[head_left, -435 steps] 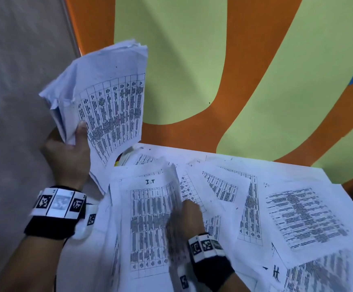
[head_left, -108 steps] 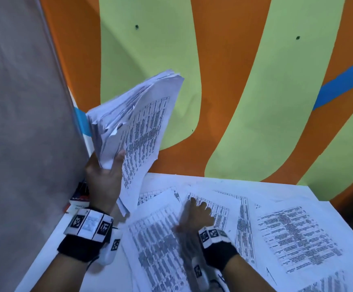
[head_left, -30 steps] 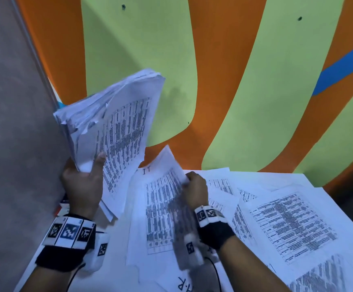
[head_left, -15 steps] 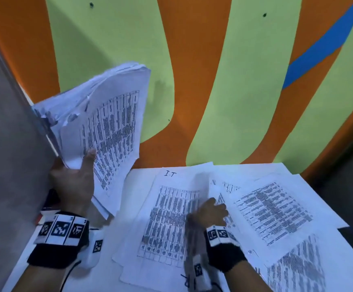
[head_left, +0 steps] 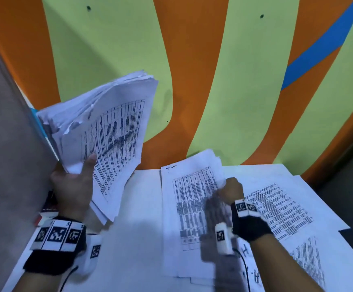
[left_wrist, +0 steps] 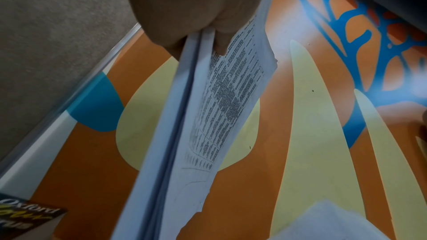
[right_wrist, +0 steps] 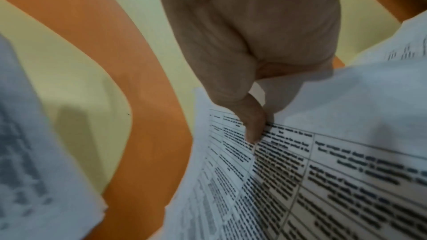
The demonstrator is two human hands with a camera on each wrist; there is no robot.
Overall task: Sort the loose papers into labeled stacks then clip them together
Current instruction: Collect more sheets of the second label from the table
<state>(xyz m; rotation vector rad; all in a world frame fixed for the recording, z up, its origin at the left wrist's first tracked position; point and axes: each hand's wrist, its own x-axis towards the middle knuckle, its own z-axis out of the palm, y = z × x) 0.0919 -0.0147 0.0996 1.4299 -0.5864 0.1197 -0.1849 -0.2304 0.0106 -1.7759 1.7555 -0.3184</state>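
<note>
My left hand [head_left: 74, 184] holds a thick sheaf of printed papers [head_left: 108, 131] upright above the table's left side, thumb across the front sheet; the left wrist view shows the sheaf [left_wrist: 208, 116] edge-on, pinched between thumb and fingers. My right hand [head_left: 230, 189] pinches the right edge of a small stack of table-printed sheets [head_left: 192, 205] with a handwritten label at the top, lifting that edge off the white table [head_left: 137, 239]. In the right wrist view the thumb [right_wrist: 254, 130] lies on the top sheet [right_wrist: 323, 180] while the fingers curl beneath it.
More printed sheets [head_left: 276, 207] lie spread over the table's right half, some hanging past its edge. A book [left_wrist: 25, 218] lies at the table's left edge beside a grey partition [head_left: 9, 144]. The orange and green wall [head_left: 213, 81] stands right behind the table.
My right hand went from resting on the labelled sheets to pinching their right edge and raising it. The left hand kept its sheaf raised. The head view shifted slightly.
</note>
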